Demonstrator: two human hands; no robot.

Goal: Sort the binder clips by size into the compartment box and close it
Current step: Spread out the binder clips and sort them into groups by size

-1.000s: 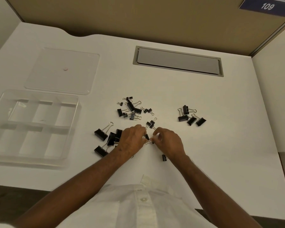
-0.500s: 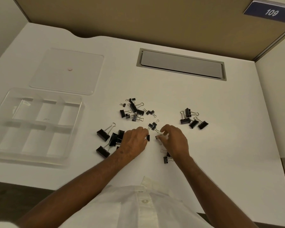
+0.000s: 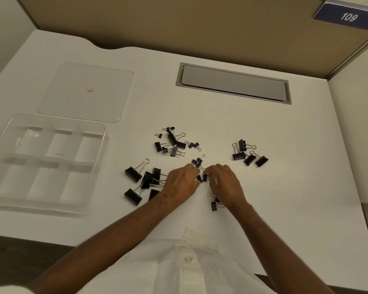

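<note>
Head view: I see fingers (image 3: 197,171) of left hand (image 3: 180,184) and right hand (image 3: 225,183) pinched together on small binder clips (image 3: 202,178) on the desk (image 3: 285,187). More binder clips lie scattered beyond the fingers; bigger ones left of them. Light, stiff, springy; I'd grip the black body, since wire handles swing. Compartment box (image 3: 45,160) far left, empty, lid (image 3: 85,92) beyond it. Sign (image 3: 347,16) reads "109".

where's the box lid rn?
In the head view the clear lid lies flat on the desk's far left, just behind the open compartment box and left of the grey cable hatch.
</note>
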